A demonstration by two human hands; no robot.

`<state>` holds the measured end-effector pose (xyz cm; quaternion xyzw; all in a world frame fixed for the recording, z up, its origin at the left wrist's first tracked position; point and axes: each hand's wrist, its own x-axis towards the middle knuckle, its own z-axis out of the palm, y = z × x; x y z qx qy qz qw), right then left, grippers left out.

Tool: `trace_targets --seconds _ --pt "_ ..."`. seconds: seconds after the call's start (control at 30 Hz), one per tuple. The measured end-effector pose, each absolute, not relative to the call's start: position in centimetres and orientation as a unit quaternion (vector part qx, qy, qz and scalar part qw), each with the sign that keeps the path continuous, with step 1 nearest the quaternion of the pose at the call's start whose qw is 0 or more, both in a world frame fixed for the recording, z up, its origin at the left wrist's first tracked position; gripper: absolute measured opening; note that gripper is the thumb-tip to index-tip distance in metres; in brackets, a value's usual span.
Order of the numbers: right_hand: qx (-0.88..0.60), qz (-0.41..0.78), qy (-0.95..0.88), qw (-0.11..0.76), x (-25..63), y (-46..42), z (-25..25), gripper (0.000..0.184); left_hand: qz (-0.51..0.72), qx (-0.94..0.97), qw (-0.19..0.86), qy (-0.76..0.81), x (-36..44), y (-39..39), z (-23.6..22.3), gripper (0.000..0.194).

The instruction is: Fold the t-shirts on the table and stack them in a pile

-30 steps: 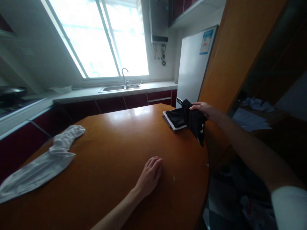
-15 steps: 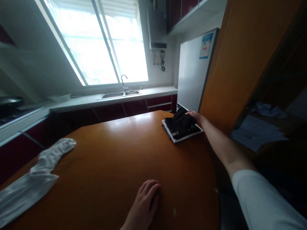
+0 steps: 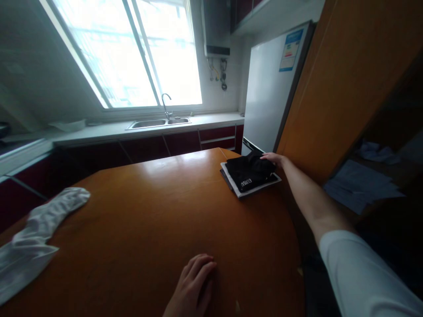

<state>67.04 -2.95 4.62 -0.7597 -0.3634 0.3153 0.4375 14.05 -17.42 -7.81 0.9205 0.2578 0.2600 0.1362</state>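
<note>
My right hand (image 3: 274,159) reaches far across to the table's right side, its fingers closed on the back edge of a black garment (image 3: 247,171) with white lettering. The garment lies folded, a little rumpled near my fingers, on top of a stack with a white layer (image 3: 254,189) and a dark layer beneath. My left hand (image 3: 193,281) rests on the near part of the wooden table (image 3: 148,220), fingers loosely bent and holding nothing. Over the table's left edge lies a crumpled white cloth (image 3: 49,220), apart from both hands.
A wooden panel (image 3: 317,97) and a white fridge (image 3: 274,83) stand close beyond my right hand. Behind the table runs a counter (image 3: 105,131) with a sink (image 3: 148,124) and tap under a window. Papers (image 3: 360,185) lie on a shelf at the right.
The black garment now lies flatter on the stack, with its lettering more visible. My right hand stays at its back edge. The view has shifted slightly; my left hand remains on the table.
</note>
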Motion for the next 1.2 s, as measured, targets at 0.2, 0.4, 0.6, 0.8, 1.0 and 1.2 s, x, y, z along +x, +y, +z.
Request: trace_targets --seconds 0.2,0.4,0.6,0.8,1.0,1.2 --pt "-0.816 0.237 -0.385 0.36 67.7 -2.4 3.2 0.049 0.253 0.924 0.13 0.254 14.0 -17.4 -7.9 0.033" --pt "-0.834 0.099 -0.454 0.299 66.1 0.9 2.1 0.05 0.246 0.928 0.123 0.251 14.0 -17.4 -7.9 0.031" --pt "-0.839 0.084 -0.484 0.234 63.1 2.2 -1.8 0.058 0.241 0.93 0.125 0.249 14.2 -17.6 -7.3 0.03" --pt "-0.854 0.018 -0.461 0.241 63.0 0.5 -1.9 0.062 0.223 0.929 0.146 0.257 14.3 -18.0 -6.6 0.031" --pt "-0.871 0.011 -0.422 0.251 62.4 -3.6 -3.3 0.063 0.222 0.922 0.18 0.263 14.6 -18.3 -6.1 0.03" --pt "-0.83 -0.073 -0.433 0.344 57.2 -5.1 -1.2 0.064 0.22 0.908 0.222 0.281 14.7 -18.8 -5.3 0.032"
